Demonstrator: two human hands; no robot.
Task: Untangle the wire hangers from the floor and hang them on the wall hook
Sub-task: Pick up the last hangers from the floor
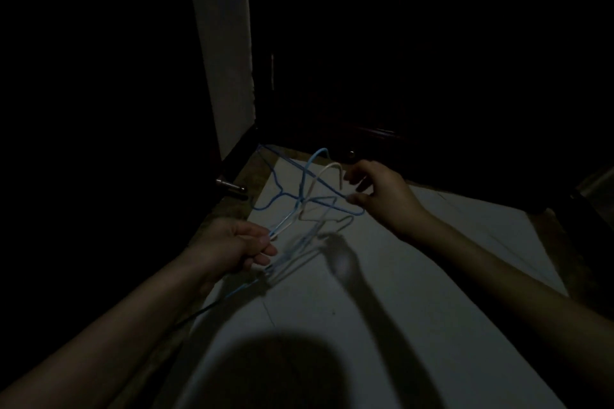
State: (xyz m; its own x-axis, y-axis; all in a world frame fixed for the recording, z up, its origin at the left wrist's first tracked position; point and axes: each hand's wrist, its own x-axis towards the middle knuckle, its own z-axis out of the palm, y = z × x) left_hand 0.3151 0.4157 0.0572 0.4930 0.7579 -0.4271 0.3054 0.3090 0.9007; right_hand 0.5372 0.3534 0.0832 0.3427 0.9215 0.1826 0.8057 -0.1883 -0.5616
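left hand (232, 247) grips the wire hangers (300, 206) low, above the floor (398, 292); right hand (378, 191) pinches the blue frame's corner; suggest easing it right slowly, not yanking; wall hook unseen

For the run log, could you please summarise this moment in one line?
left hand: grips hangers | right hand: pinches dark-blue hanger | still tangled

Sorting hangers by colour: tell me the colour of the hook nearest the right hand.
White, in the head view.
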